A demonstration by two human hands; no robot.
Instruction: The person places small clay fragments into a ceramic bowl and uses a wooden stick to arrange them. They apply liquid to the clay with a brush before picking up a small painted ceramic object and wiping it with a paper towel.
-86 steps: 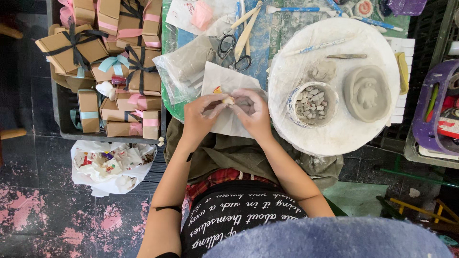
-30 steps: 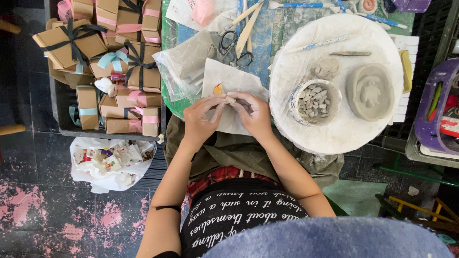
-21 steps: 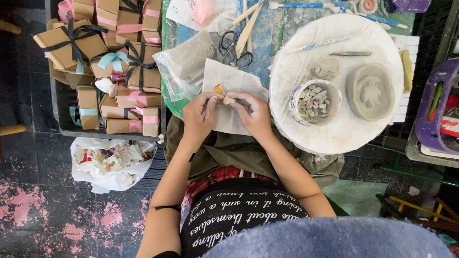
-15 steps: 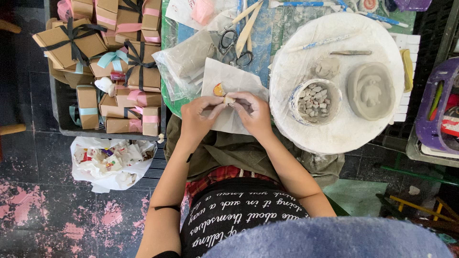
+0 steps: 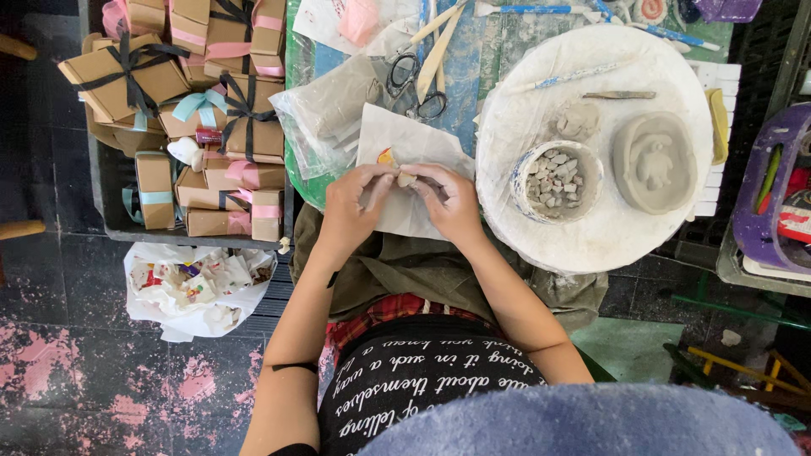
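My left hand (image 5: pixel 355 207) and my right hand (image 5: pixel 452 203) meet over a white paper sheet (image 5: pixel 404 139) at the table's near edge. Together their fingertips pinch a small pale lump of clay (image 5: pixel 407 179). A small orange and yellow piece (image 5: pixel 386 157) lies on the paper just above my left hand. To the right, a round white board (image 5: pixel 608 232) carries a small bowl of grey clay bits (image 5: pixel 553 179), a grey clay dish with a moulded figure (image 5: pixel 655 162) and a clay scrap (image 5: pixel 576 121).
Scissors (image 5: pixel 414 84) and wooden sticks lie beyond the paper, beside a clear plastic bag (image 5: pixel 325 110). A dark tray of brown ribboned gift boxes (image 5: pixel 194 110) stands at left, a white bag of scraps (image 5: pixel 198 283) on the floor below. A purple basket (image 5: pixel 773 203) sits far right.
My hands stay over the paper, fingers working the small clay lump slightly. Nothing else has moved.
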